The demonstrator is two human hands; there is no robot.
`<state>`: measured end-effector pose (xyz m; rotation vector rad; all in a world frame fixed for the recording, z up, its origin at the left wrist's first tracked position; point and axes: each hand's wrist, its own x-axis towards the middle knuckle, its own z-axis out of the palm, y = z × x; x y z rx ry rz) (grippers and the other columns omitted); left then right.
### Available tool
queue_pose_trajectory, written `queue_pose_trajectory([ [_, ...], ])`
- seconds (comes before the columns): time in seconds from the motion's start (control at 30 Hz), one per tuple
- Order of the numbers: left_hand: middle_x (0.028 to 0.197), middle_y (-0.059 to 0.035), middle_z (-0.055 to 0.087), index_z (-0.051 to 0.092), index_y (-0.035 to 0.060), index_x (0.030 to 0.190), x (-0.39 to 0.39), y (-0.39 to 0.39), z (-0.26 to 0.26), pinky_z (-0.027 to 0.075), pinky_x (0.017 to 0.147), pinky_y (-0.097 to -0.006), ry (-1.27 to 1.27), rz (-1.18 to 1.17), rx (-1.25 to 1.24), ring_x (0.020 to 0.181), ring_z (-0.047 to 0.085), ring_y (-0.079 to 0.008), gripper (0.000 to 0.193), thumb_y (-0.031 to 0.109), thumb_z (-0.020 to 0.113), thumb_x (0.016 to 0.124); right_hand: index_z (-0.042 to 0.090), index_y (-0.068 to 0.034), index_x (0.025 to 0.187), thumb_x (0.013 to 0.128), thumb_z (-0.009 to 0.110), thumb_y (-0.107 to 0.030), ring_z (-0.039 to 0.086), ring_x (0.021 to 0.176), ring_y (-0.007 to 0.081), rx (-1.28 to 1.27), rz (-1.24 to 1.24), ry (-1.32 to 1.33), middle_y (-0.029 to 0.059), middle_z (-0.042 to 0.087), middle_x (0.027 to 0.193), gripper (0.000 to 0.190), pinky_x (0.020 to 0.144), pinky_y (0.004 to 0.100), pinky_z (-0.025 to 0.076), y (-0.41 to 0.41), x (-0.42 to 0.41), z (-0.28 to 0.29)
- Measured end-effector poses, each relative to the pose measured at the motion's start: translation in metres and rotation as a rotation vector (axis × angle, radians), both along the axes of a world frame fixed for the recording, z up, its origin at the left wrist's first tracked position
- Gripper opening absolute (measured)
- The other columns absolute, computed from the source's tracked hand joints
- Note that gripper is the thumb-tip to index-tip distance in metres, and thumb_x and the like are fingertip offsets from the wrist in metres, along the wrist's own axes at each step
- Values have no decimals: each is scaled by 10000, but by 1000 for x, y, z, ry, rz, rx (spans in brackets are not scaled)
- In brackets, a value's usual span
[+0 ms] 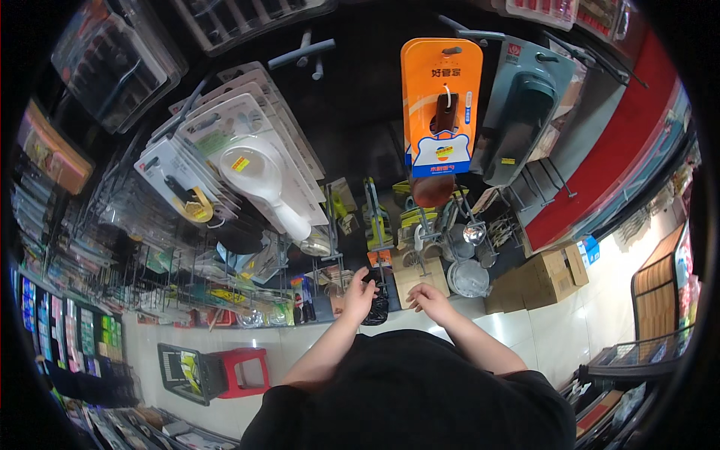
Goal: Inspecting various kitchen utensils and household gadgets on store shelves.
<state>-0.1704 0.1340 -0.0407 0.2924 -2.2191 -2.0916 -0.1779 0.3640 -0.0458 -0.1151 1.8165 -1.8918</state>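
Low in front of the display rack, my left hand (360, 295) has its fingers apart beside a black plastic-wrapped item (378, 306); whether it touches it I cannot tell. To its right, my right hand (430, 302) has bent fingers and nothing visible in it, over the lower part of a light wooden board (404, 281). Round metal strainers (468, 278) hang right of the board. Higher up hang a wooden rice spoon on an orange card (441, 62), a white plastic ladle (256, 169) on a pale card, and a dark utensil in a grey-green package (520, 118).
Metal display hooks (302, 53) jut out from the rack. Cardboard boxes (554, 278) stand on the floor at right. At lower left, a grey shopping basket (185, 374) with green packages rests beside a red plastic stool (247, 371). Stocked shelves line both sides.
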Motion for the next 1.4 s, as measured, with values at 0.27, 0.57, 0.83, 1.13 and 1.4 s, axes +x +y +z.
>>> queue_pose_trajectory([
  [0.27, 988, -120, 592, 554, 1, 1110, 75, -42, -31, 511, 650, -281, -41, 75, -75, 729, 628, -157, 233, 27, 551, 879, 567, -37, 1041, 980, 465, -156, 627, 797, 144, -23, 348, -118, 70, 651, 904, 168, 689, 267, 503, -60, -6, -4],
  [0.57, 876, -74, 642, 586, 18, 1044, 214, -124, -43, 511, 621, -302, -121, 530, 42, 693, 631, -157, 175, 102, 580, 891, 579, -39, 1049, 988, 460, -160, 611, 795, 131, 115, 863, -208, 67, 658, 910, 180, 685, 257, 494, -208, 42, -22],
  [0.83, 912, -71, 644, 579, 33, 1088, 384, -234, -53, 520, 624, -307, -288, 843, 193, 748, 646, -160, 232, 175, 582, 905, 569, -36, 1043, 995, 433, -145, 629, 821, 133, 263, 1285, -157, 60, 644, 922, 181, 692, 263, 509, -393, 166, -34],
  [1.13, 884, -117, 672, 597, 11, 1081, 564, -331, -80, 526, 703, -324, -350, 1141, 139, 775, 659, -188, 251, 150, 554, 876, 577, -33, 1085, 989, 461, -157, 623, 844, 140, 286, 1647, -80, 63, 653, 943, 196, 722, 282, 508, -564, 326, -17],
  [1.4, 919, -106, 671, 596, 17, 1073, 624, -344, -105, 516, 647, -278, -336, 1287, 480, 759, 644, -158, 226, 134, 504, 903, 584, -40, 1073, 996, 453, -167, 610, 826, 119, 407, 1793, -91, 47, 649, 923, 198, 723, 269, 507, -650, 385, -22],
])
